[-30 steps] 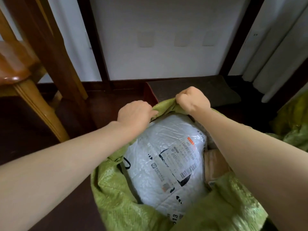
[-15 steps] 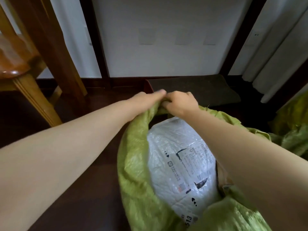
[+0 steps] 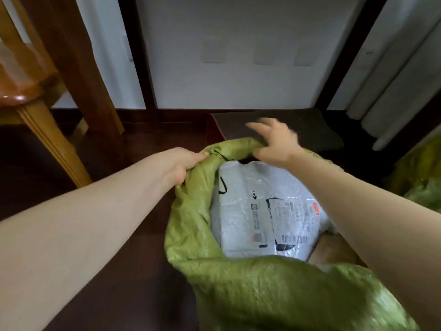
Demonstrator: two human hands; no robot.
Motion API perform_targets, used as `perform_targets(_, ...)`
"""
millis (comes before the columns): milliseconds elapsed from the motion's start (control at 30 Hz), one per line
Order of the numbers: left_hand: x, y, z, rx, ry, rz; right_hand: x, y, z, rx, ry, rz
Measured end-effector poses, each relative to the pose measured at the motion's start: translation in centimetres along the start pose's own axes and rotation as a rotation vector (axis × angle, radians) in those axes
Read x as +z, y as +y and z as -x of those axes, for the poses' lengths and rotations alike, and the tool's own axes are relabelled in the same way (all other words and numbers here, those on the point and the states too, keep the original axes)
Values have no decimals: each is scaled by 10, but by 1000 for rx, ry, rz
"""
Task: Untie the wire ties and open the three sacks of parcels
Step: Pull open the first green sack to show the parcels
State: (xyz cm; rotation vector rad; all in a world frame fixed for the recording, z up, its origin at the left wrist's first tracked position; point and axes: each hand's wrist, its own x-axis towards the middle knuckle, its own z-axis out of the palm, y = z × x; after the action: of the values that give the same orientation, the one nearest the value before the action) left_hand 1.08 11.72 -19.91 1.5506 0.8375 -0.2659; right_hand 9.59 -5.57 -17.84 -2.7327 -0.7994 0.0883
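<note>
My left hand on the left rim of the green sack, fingers pinching its cloth, sack on the dark floor, right hand blurred over the far rim, fingers spread, white parcel in the open mouth

The right hand is motion-blurred. The white parcel's label is unreadable. A second green sack is cut by the right edge.

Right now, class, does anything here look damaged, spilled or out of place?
Nothing stands out. The green sack is open, its rim gripped by the left hand; the white parcel sits inside, unspilled, wrapper crinkled with no tear visible.
</note>
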Motion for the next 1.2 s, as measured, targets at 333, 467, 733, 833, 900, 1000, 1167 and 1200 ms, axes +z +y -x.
perform_targets(333,8,31,12,52,-75,56,22,-26,-15,-156,-62,90)
perform_targets(467,19,16,33,332,38,-994,27,-22,-17,56,-40,136)
perform_targets(733,-22,13,18,241,196,-1218,24,-19,-7,223,-34,203)
perform_targets(833,-18,14,7,440,420,-1300,18,-20,-6,297,-58,223)
perform_targets(900,-14,13,1,407,401,-1222,14,-16,-4,343,-62,222)
perform_targets(1000,-7,4,-2,331,263,-1181,14,0,-1,418,-81,155)
perform_targets(1167,-12,-16,-19,268,250,-893,6,26,4,458,-195,-145)
perform_targets(1200,-15,-17,-23,202,233,-726,5,27,7,453,-205,-141)
